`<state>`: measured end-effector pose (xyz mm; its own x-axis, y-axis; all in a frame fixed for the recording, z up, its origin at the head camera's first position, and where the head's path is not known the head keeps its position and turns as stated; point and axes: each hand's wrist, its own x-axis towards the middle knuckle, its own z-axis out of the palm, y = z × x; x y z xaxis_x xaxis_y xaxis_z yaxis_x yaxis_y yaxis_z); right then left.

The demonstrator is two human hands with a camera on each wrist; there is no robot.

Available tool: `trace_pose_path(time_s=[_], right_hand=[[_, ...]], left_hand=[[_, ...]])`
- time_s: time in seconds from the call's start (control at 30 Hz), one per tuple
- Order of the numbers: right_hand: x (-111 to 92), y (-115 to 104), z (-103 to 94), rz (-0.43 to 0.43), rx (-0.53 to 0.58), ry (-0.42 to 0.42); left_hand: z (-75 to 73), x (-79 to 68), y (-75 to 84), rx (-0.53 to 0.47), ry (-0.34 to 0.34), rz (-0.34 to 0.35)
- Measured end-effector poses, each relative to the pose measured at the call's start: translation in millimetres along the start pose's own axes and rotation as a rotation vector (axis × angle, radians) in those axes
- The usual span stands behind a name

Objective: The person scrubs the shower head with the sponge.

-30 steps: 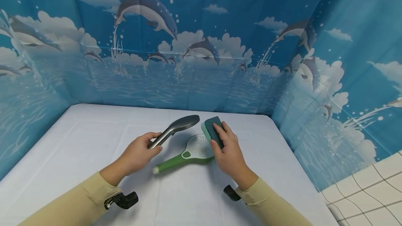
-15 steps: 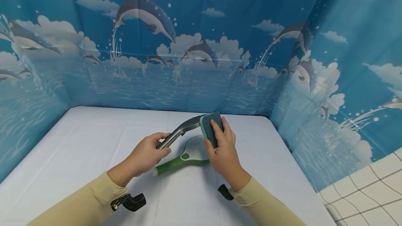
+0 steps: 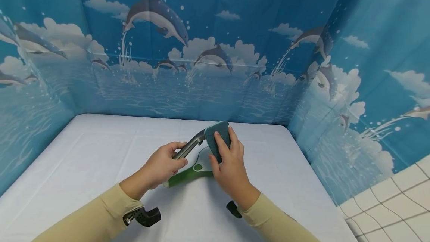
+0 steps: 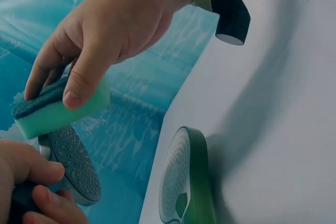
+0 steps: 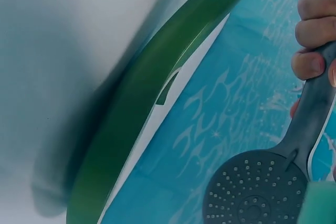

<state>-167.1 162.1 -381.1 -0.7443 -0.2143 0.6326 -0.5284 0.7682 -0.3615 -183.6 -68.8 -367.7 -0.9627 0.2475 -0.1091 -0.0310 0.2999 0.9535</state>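
My left hand (image 3: 161,165) grips the handle of a dark grey shower head (image 3: 192,145), held tilted above the table. Its nozzle face (image 5: 252,187) shows in the right wrist view, turned downward. In my right hand (image 3: 231,171) is a sponge (image 3: 215,139) with a dark teal scouring layer and mint green foam, pinched between thumb and fingers. The foam side lies against the back of the grey head and hides much of it in the head view. Below both hands a green shower head (image 3: 188,176) with a white nozzle face (image 4: 176,169) lies on the table.
The white-covered table (image 3: 111,148) is bounded at the back and sides by a blue dolphin curtain (image 3: 161,92). White tiles (image 3: 396,201) show at the lower right. A black wrist mount (image 3: 147,216) juts from the left sleeve.
The sponge in my right hand has come left onto the grey shower head and moved along it toward the handle. My left hand has shifted slightly right with the shower head.
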Motion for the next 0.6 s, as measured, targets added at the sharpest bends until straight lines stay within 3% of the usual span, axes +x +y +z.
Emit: trace_pose_path(time_s=[0.27,0.6], right_hand=[[-6.5,-4.3,1.8,-0.061,-0.059,-0.041],[-11.7,-22.5,4.3,-0.186,0.045,-0.271]], left_hand=[[6.1,1.2,1.0,0.001,-0.001,0.0],[8.9,4.1,-4.3,0.046,-0.012,0.061]])
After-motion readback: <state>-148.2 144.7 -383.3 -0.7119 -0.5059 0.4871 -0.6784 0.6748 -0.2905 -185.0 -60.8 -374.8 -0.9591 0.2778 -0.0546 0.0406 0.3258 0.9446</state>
